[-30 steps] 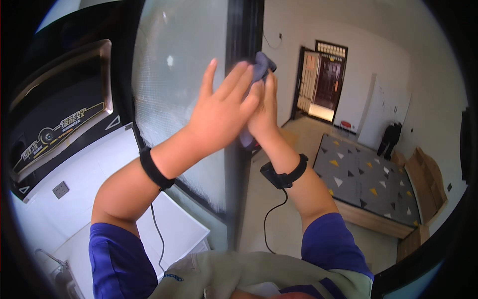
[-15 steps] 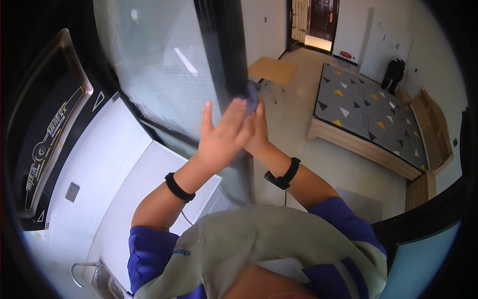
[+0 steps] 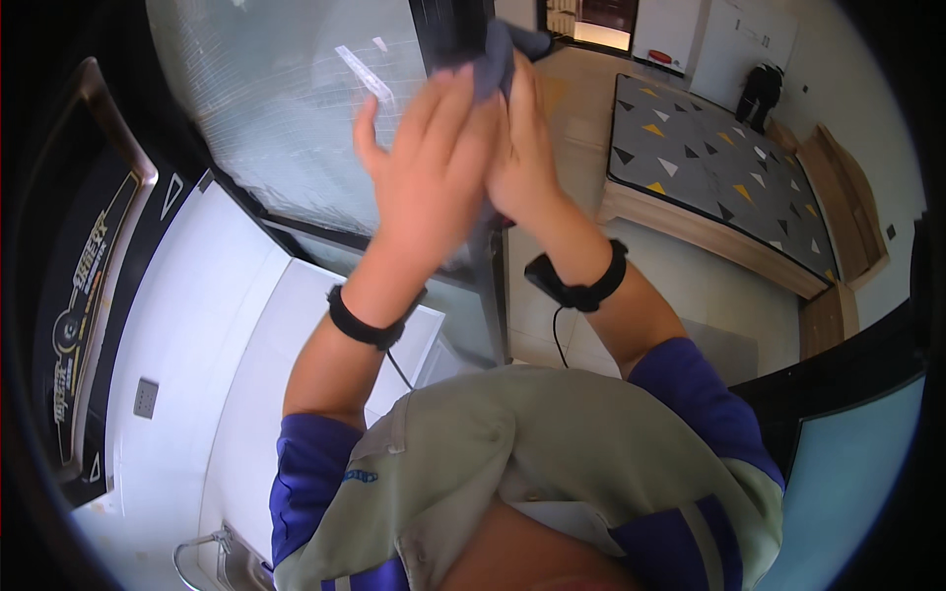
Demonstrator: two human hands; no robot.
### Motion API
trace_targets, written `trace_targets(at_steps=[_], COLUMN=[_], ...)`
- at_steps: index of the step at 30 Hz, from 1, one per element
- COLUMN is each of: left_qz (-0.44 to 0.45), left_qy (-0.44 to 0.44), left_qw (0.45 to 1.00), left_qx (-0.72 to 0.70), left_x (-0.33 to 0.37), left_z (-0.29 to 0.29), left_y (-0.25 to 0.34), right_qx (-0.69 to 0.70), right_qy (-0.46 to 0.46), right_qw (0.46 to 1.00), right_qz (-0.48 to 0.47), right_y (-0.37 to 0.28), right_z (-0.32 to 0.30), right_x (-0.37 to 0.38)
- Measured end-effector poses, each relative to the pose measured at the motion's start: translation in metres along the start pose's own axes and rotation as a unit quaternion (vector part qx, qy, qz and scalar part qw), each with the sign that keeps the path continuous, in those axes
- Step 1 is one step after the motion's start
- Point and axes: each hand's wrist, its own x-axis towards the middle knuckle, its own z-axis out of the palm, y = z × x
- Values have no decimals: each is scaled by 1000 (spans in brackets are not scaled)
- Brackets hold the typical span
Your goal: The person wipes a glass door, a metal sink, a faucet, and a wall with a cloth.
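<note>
A dark grey-blue cloth (image 3: 496,61) is bunched against the edge of a black frame post (image 3: 448,32), beside a glass panel (image 3: 286,108). My left hand (image 3: 434,167) reaches up on the glass side, its fingertips closed against the cloth. Its outermost finger stands apart in front of the glass. On the other side of the post, my right hand (image 3: 525,158) grips the same cloth, its fingers pointing upward. Motion blurs both hands slightly, and part of the hold lies hidden behind the fingers. Each wrist wears a black band with a cable.
Left of me are a range hood (image 3: 84,295), a white counter (image 3: 251,414) and a tap (image 3: 197,542) over a sink. A bed (image 3: 709,167) with a triangle-patterned mattress stands right, before a white cabinet (image 3: 744,49). A red stool (image 3: 660,59) stands far back.
Both hands and the cloth have risen along the post, higher in the picture. The room behind has also shifted slightly upward and left. The hold on the cloth looks the same.
</note>
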Motion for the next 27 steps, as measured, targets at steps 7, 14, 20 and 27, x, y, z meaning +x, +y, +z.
trace_targets(at_steps=[7,14,20,27], left_qz=[27,29,-44,-27], left_qy=[-44,3,-2,-6], left_qw=[995,990,974,974], left_qx=[-84,-135,-220,-224], left_x=[-87,-44,-60,-58], left_z=[11,12,20,20], left_y=[10,-11,1,-12], right_qx=[68,-118,-125,-156], right_qy=[-2,-25,-38,-64], right_qw=[988,990,988,982], right_qz=[136,74,86,87], right_y=[13,-29,-25,-43], right_z=[4,-18,-24,-25], right_x=[-99,-42,-61,-55])
